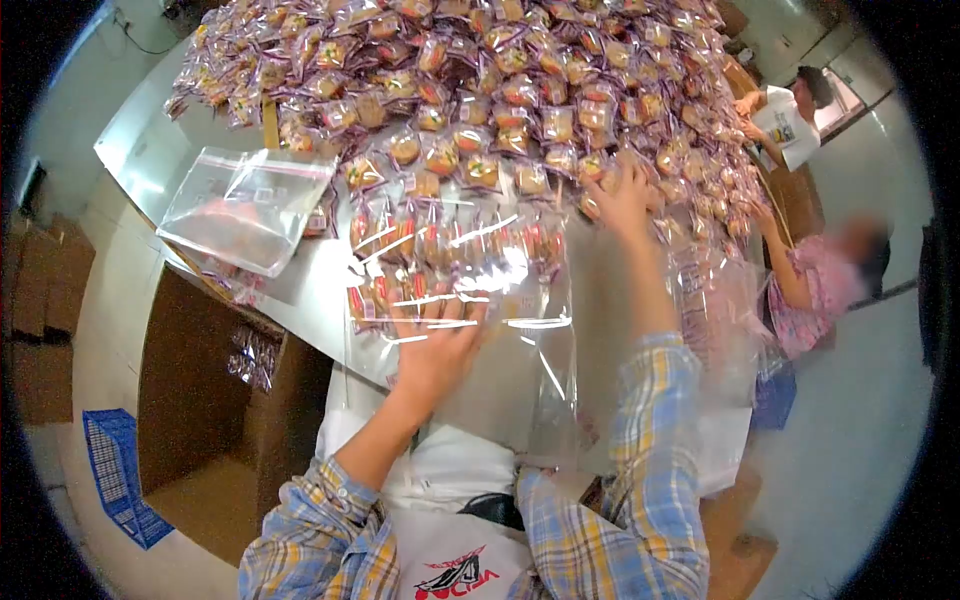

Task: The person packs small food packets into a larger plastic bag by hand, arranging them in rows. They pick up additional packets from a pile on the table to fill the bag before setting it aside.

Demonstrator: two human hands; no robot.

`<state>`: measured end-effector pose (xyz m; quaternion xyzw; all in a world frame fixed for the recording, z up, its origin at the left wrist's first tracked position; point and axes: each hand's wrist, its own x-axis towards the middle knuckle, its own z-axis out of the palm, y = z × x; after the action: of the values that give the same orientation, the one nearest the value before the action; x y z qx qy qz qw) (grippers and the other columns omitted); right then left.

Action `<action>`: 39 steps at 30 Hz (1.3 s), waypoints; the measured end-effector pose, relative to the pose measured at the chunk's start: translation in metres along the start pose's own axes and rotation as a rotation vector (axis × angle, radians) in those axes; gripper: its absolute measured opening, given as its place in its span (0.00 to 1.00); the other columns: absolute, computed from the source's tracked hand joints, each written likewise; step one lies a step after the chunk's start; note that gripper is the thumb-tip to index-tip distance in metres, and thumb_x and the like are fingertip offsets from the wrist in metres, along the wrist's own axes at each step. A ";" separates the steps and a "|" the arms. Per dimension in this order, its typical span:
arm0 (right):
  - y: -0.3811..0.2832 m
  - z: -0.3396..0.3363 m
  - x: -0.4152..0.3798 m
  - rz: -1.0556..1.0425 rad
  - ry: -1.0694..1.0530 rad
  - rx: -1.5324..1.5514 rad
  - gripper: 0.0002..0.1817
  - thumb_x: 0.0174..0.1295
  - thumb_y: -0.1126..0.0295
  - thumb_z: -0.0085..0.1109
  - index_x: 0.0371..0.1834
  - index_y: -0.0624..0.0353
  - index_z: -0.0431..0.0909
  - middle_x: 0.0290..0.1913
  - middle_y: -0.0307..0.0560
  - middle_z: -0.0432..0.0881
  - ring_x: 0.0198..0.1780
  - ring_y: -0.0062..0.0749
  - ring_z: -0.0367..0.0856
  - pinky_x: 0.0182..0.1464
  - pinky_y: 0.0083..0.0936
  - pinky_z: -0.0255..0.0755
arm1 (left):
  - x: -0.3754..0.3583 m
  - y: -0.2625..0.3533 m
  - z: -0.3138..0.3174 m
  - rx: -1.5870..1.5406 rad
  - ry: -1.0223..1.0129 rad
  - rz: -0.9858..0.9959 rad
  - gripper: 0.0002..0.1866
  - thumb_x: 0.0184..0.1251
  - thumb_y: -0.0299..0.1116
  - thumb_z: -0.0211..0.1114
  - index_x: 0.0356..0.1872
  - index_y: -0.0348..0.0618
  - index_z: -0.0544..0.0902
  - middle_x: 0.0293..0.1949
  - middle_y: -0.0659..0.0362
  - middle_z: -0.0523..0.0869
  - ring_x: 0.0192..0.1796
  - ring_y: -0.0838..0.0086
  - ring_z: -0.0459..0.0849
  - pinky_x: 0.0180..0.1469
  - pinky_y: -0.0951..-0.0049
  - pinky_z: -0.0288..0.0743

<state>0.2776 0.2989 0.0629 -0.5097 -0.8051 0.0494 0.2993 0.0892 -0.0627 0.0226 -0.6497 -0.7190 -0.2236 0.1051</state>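
Note:
A large clear plastic bag [550, 350] lies flat before me, with rows of small wrapped snacks [430, 240] standing on edge inside it. My left hand [437, 352] is at the near row, its fingers spread against the packets and partly hidden by glare on the film. Stretched forward, my right hand [625, 195] is at the near edge of a big pile of the same snacks [510, 90]. Its fingers curl around a wrapped snack [605, 180]. Each packet has clear and purple film around something brown and round.
Another clear bag [250, 210] lies at the table's left. More clear film [715, 300] is on the right. An open cardboard box [200, 390] stands below the left edge, near a blue crate [120, 480]. Two people [795, 125] work along the right side.

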 end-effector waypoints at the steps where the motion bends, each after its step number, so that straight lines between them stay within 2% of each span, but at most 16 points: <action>1: 0.007 0.014 0.008 0.050 0.003 -0.079 0.48 0.61 0.38 0.70 0.80 0.53 0.67 0.82 0.67 0.60 0.82 0.66 0.58 0.81 0.57 0.55 | 0.001 0.000 -0.002 -0.006 0.000 0.008 0.24 0.68 0.47 0.70 0.65 0.60 0.84 0.69 0.55 0.79 0.74 0.59 0.74 0.76 0.19 0.42; 3: 0.014 0.045 0.020 0.146 -0.008 -0.229 0.48 0.62 0.34 0.66 0.80 0.49 0.68 0.82 0.65 0.59 0.82 0.67 0.57 0.80 0.60 0.55 | 0.000 -0.002 -0.006 -0.012 -0.015 0.012 0.25 0.68 0.47 0.70 0.65 0.60 0.83 0.69 0.55 0.79 0.75 0.59 0.74 0.76 0.19 0.42; 4: 0.023 0.060 0.025 0.149 -0.045 -0.245 0.47 0.63 0.29 0.61 0.80 0.43 0.69 0.83 0.62 0.60 0.83 0.67 0.54 0.81 0.62 0.53 | 0.001 -0.002 -0.006 0.002 -0.013 0.012 0.25 0.68 0.47 0.70 0.66 0.61 0.83 0.69 0.56 0.79 0.75 0.59 0.74 0.76 0.19 0.42; 7: 0.036 0.078 0.003 0.149 0.010 -0.103 0.44 0.62 0.33 0.66 0.77 0.43 0.72 0.80 0.63 0.64 0.82 0.65 0.55 0.81 0.61 0.51 | 0.000 -0.001 -0.004 -0.028 -0.033 0.001 0.26 0.67 0.46 0.71 0.67 0.61 0.82 0.69 0.57 0.80 0.75 0.60 0.74 0.76 0.19 0.42; 8: 0.035 0.071 -0.008 0.079 0.069 -0.010 0.40 0.59 0.38 0.73 0.68 0.50 0.76 0.73 0.61 0.70 0.77 0.63 0.60 0.77 0.63 0.55 | 0.000 -0.002 -0.003 -0.050 -0.020 -0.006 0.26 0.66 0.45 0.71 0.67 0.61 0.82 0.68 0.58 0.80 0.75 0.60 0.74 0.76 0.18 0.41; 12: 0.026 0.036 -0.040 0.116 0.030 -0.028 0.33 0.56 0.45 0.77 0.55 0.54 0.77 0.59 0.55 0.75 0.67 0.63 0.67 0.70 0.58 0.60 | 0.001 0.002 -0.007 -0.050 0.000 -0.018 0.25 0.66 0.44 0.72 0.65 0.61 0.84 0.67 0.57 0.81 0.74 0.59 0.75 0.76 0.18 0.40; 15: 0.032 0.017 -0.059 0.048 0.006 0.018 0.32 0.57 0.47 0.76 0.58 0.54 0.77 0.63 0.58 0.75 0.69 0.65 0.66 0.73 0.56 0.59 | 0.001 0.001 -0.003 -0.056 0.043 -0.010 0.23 0.66 0.44 0.72 0.62 0.61 0.85 0.67 0.56 0.82 0.74 0.59 0.75 0.77 0.18 0.39; 16: 0.041 0.016 -0.067 0.045 0.015 0.003 0.33 0.59 0.49 0.73 0.63 0.55 0.77 0.69 0.63 0.72 0.72 0.67 0.65 0.73 0.55 0.60 | 0.001 0.000 -0.004 -0.065 0.049 -0.009 0.22 0.66 0.44 0.72 0.62 0.61 0.86 0.67 0.56 0.82 0.73 0.59 0.75 0.77 0.18 0.39; 19: 0.055 0.005 -0.097 0.077 0.009 -0.016 0.35 0.60 0.52 0.71 0.68 0.56 0.76 0.74 0.66 0.67 0.75 0.69 0.63 0.74 0.54 0.61 | 0.000 0.000 -0.007 -0.102 0.055 -0.012 0.22 0.66 0.44 0.71 0.61 0.61 0.85 0.67 0.56 0.82 0.73 0.58 0.75 0.77 0.18 0.39; 23: 0.048 -0.008 -0.119 0.226 0.032 -0.051 0.35 0.60 0.56 0.70 0.69 0.59 0.75 0.66 0.68 0.69 0.73 0.66 0.63 0.74 0.56 0.61 | -0.003 -0.001 -0.006 -0.099 0.071 -0.004 0.22 0.67 0.44 0.70 0.62 0.61 0.85 0.68 0.54 0.81 0.74 0.57 0.74 0.77 0.17 0.39; 24: 0.045 -0.012 -0.123 0.188 0.058 -0.084 0.36 0.60 0.60 0.70 0.71 0.62 0.71 0.63 0.67 0.69 0.72 0.65 0.63 0.75 0.56 0.60 | -0.002 -0.001 -0.005 -0.098 0.074 0.001 0.22 0.68 0.44 0.70 0.62 0.60 0.85 0.69 0.54 0.80 0.74 0.57 0.74 0.77 0.16 0.39; 27: 0.031 -0.009 -0.138 0.121 0.189 0.017 0.40 0.60 0.63 0.70 0.73 0.67 0.65 0.64 0.69 0.68 0.71 0.65 0.64 0.76 0.55 0.59 | -0.003 -0.002 -0.006 -0.116 0.105 0.020 0.25 0.70 0.43 0.66 0.68 0.55 0.82 0.61 0.58 0.81 0.70 0.58 0.75 0.74 0.13 0.42; 28: 0.028 -0.010 -0.143 0.192 0.180 0.086 0.43 0.60 0.64 0.72 0.75 0.68 0.62 0.67 0.69 0.67 0.72 0.63 0.65 0.77 0.52 0.57 | -0.003 -0.002 -0.007 -0.110 0.113 0.022 0.25 0.70 0.43 0.66 0.68 0.55 0.82 0.61 0.58 0.81 0.70 0.58 0.74 0.74 0.13 0.43; 34: 0.054 -0.008 -0.159 0.313 0.332 0.341 0.41 0.62 0.65 0.74 0.74 0.68 0.65 0.73 0.60 0.68 0.74 0.50 0.67 0.78 0.44 0.59 | -0.005 -0.003 -0.009 -0.112 0.129 0.026 0.26 0.69 0.43 0.68 0.68 0.55 0.82 0.64 0.57 0.81 0.72 0.60 0.74 0.74 0.13 0.43; 38: 0.053 -0.047 -0.158 0.323 0.283 0.649 0.43 0.58 0.64 0.79 0.75 0.63 0.69 0.74 0.55 0.71 0.74 0.44 0.69 0.76 0.40 0.63 | -0.004 -0.002 -0.008 -0.104 0.119 0.029 0.27 0.67 0.42 0.69 0.69 0.55 0.82 0.64 0.57 0.81 0.71 0.61 0.74 0.74 0.13 0.43; 39: 0.043 -0.065 -0.162 0.232 0.189 0.525 0.43 0.57 0.63 0.80 0.75 0.62 0.69 0.73 0.55 0.72 0.74 0.44 0.70 0.75 0.40 0.65 | -0.004 -0.003 -0.006 -0.100 0.122 0.032 0.28 0.67 0.42 0.69 0.69 0.55 0.82 0.64 0.58 0.81 0.71 0.61 0.74 0.74 0.13 0.43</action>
<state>0.3948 0.1666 0.0293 -0.5058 -0.6698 0.2419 0.4869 0.0864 -0.0698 0.0257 -0.6508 -0.6886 -0.2966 0.1196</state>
